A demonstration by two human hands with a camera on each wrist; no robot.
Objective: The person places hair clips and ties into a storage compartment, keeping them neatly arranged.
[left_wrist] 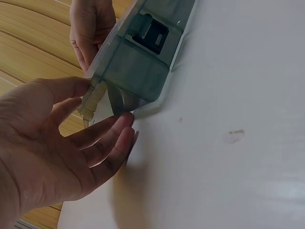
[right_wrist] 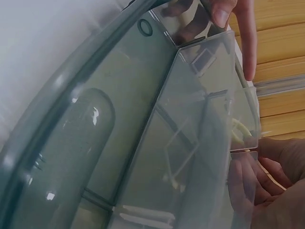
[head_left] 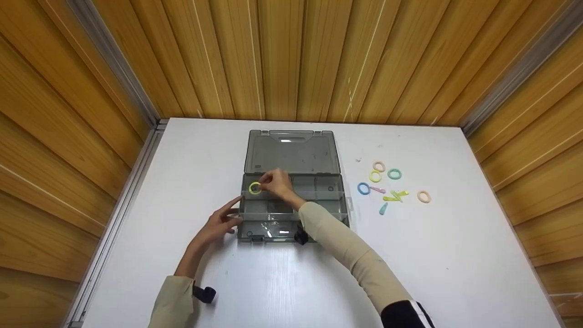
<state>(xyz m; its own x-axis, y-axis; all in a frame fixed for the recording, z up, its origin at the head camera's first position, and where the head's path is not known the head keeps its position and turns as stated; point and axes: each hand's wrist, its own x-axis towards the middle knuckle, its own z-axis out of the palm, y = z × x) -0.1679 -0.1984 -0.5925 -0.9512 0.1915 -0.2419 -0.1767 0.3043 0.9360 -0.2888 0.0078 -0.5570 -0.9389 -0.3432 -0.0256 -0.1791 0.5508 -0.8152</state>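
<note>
A grey see-through divided box [head_left: 291, 230] lies on the white table with its lid [head_left: 291, 152] folded back. My right hand [head_left: 276, 183] reaches over its back left compartment and pinches a yellow hair tie [head_left: 255, 187] between thumb and fingers. In the right wrist view, the yellow hair tie [right_wrist: 241, 128] shows behind a clear divider, beside the right hand's fingers [right_wrist: 267, 179]. At the left wall of the box, my left hand [head_left: 219, 225] rests its thumb and extended fingers. The left wrist view shows that hand [left_wrist: 62, 138] at the box's corner.
On the table right of the box lie several loose hair ties, among them a blue one [head_left: 363, 188] and a green one [head_left: 395, 173]. Small hair clips [head_left: 395, 196] lie among them, with a teal clip [head_left: 383, 209] nearer the front. Wood-patterned walls [head_left: 282, 59] border the table.
</note>
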